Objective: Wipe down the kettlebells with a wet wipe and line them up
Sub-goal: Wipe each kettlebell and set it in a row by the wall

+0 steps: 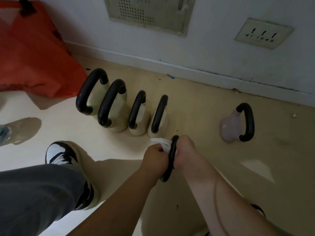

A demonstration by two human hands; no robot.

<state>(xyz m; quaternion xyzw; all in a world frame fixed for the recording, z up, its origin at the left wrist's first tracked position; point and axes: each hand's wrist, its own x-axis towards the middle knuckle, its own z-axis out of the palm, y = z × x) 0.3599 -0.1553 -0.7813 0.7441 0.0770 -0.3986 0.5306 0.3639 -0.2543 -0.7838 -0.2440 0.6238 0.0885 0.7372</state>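
Starting at your far left, an orange bag [34, 48] slumps against the wall, and your black-and-white shoe [62, 155] is planted on the floor [213, 167] in front of it. Next come four cream kettlebells [122, 108] with black handles, standing side by side in a neat row angled toward the wall. Those look lined up already, and I'd judge they have been wiped, though the view can't prove it.

In the middle you are working on a fifth one. Your left hand [154, 158] is curled round a white wet wipe [164, 144] and presses it against the black handle [172, 156]. Your right hand [185, 150] is wrapped in a fist round the same handle from the other side, steadying it. The body of this kettlebell is hidden beneath your hands and forearms, so I cannot tell whether it sits on the floor or is lifted. It is just in front of the open end of the row.

Well apart to the right, a pale pink kettlebell [229, 128] stands alone near the wall, below a wall socket [263, 34].

By my reckoning you are past halfway. Finish the one in hand, set it beside the fourth, then wipe the pink one and bring it over.
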